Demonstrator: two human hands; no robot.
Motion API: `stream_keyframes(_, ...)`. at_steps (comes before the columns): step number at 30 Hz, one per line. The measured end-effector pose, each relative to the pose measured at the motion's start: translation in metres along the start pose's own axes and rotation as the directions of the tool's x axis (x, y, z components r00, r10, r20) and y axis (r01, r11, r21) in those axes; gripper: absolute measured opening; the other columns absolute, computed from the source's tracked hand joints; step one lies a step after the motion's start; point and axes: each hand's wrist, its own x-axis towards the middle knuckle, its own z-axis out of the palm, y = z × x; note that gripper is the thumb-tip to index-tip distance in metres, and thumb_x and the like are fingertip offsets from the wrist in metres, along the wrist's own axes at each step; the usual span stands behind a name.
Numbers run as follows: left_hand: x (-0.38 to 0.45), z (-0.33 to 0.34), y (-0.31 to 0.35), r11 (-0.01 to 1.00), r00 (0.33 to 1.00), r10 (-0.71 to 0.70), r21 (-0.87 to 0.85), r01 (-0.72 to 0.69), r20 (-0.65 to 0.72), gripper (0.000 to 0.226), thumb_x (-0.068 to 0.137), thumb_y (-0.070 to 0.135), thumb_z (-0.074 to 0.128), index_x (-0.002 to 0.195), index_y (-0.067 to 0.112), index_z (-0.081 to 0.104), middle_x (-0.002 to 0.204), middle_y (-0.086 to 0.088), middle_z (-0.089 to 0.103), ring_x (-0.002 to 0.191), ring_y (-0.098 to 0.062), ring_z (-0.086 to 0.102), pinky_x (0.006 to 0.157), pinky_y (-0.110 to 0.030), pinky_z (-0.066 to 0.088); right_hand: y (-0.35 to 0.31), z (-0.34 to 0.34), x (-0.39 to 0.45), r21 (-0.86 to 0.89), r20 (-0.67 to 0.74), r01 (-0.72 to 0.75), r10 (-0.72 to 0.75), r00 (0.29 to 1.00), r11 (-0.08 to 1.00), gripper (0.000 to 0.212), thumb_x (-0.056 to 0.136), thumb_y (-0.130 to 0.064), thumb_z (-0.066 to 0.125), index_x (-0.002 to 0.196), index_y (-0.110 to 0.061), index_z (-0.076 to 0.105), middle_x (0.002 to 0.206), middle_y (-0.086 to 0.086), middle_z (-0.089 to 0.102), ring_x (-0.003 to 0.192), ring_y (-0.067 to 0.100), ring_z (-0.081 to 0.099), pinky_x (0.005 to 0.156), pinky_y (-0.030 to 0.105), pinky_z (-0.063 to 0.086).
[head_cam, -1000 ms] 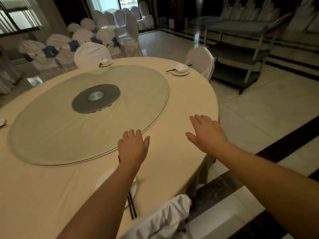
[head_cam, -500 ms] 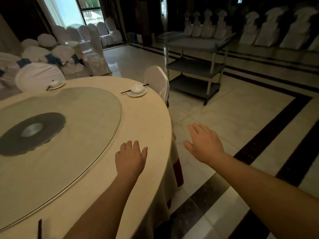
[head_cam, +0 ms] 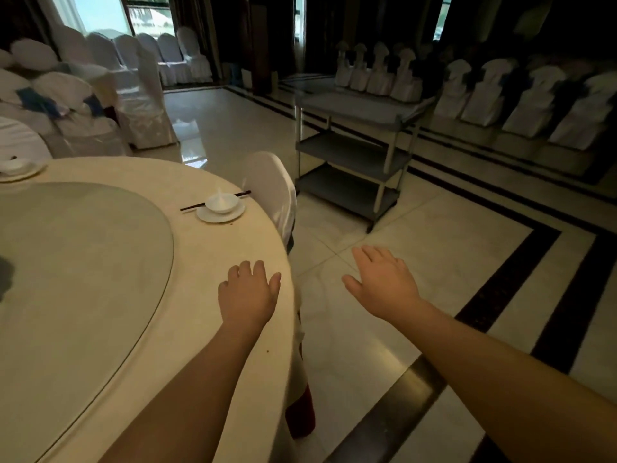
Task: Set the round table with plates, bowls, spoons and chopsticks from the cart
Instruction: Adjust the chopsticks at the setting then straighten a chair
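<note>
The round table (head_cam: 110, 345) with a cream cloth fills the left side. Near its far right edge lies one setting: a white plate (head_cam: 220, 214) carrying a bowl (head_cam: 221, 202) with a spoon in it, and black chopsticks (head_cam: 192, 206) behind. Another plate with a bowl (head_cam: 18, 168) sits at the far left. My left hand (head_cam: 248, 294) hovers over the table's right edge, fingers relaxed, holding nothing. Over the floor to the right of the table, my right hand (head_cam: 382, 282) is stretched flat and empty. The grey three-shelf cart (head_cam: 354, 152) stands ahead; I see nothing on its shelves.
A glass turntable (head_cam: 76, 262) covers the table's middle. A white-covered chair (head_cam: 272, 192) stands at the table's far edge, between table and cart. More covered chairs (head_cam: 521, 101) line the back wall and fill the left background. Tiled floor with dark bands lies to the right.
The view has swung right, away from the table toward the cart. The near setting with chopsticks has left the frame. Both hands stay open and empty, the right one now over the floor.
</note>
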Motion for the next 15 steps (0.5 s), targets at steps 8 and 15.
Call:
stream_keyframes(8,0.093,0.004,0.005,0.994,0.996,-0.09,0.056,0.09,-0.004,0.052,0.099,0.053,0.032,0.135,0.019,0.049,0.135,-0.006,0.054,0.123,-0.027,0.047,0.09,-0.04,0.044,0.013,0.028,0.108,0.094,0.023,0.029,-0.031,0.999,0.995,0.054,0.093,-0.05,0.043,0.141,-0.026,0.037,0.141,0.001,0.045,0.129,0.022,0.039,0.102,0.039,0.035)
stream_keyframes(15,0.171,0.01,0.01,0.949,0.96,-0.276,0.144,0.281,-0.051,0.053,0.1,0.053,0.031,0.137,0.019,0.047,0.136,-0.004,0.052,0.126,-0.026,0.046,0.09,-0.04,0.044,0.025,0.051,0.238,0.144,-0.013,0.204,-0.205,0.979,0.968,0.045,0.092,-0.05,0.046,0.131,-0.028,0.046,0.133,0.0,0.052,0.122,0.021,0.046,0.098,0.038,0.039)
